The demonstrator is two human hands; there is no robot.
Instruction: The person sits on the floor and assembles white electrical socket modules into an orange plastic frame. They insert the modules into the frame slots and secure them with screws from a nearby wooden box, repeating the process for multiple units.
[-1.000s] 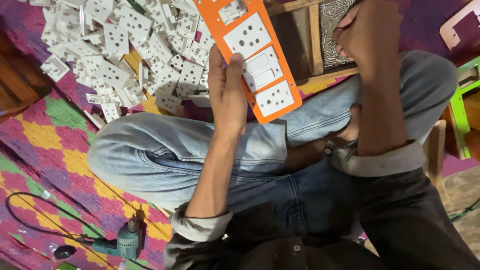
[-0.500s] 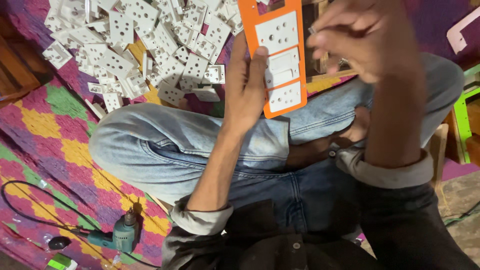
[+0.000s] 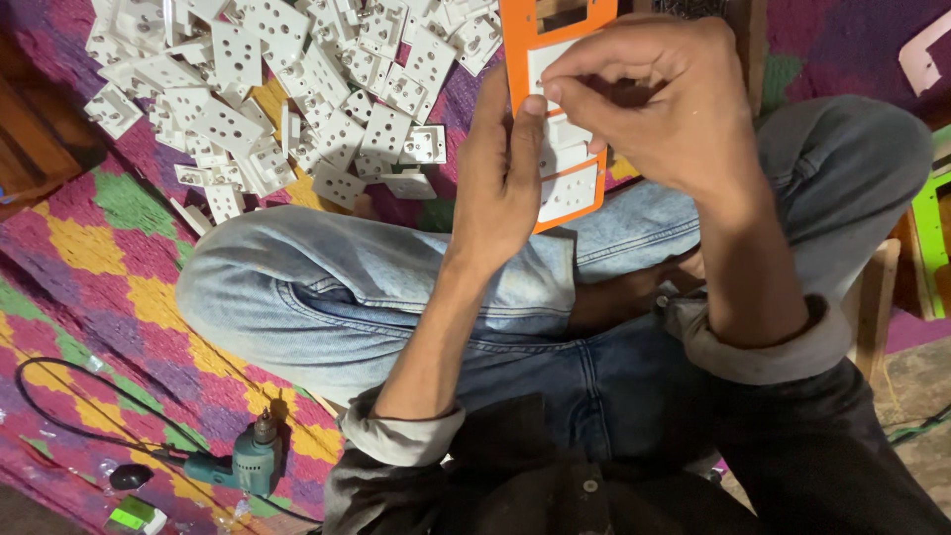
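My left hand [image 3: 500,183] grips the left edge of an orange switchboard panel [image 3: 570,198] fitted with white socket modules, holding it upright above my crossed legs in blue jeans [image 3: 327,292]. My right hand [image 3: 659,104] lies over the panel's upper half, fingers pinched together at one of the white modules; whether anything is between the fingertips is hidden. Only the panel's top strip and lower end show past the hands.
A heap of loose white socket modules [image 3: 287,89] lies on the colourful patterned mat [image 3: 99,267] ahead left. A teal electric drill [image 3: 243,461] with its black cable rests at the lower left. A wooden piece [image 3: 30,139] sits far left, a green frame [image 3: 931,238] at the right.
My right hand came down from the upper right onto the panel's front. The left hand turned the panel more upright and brought it closer.
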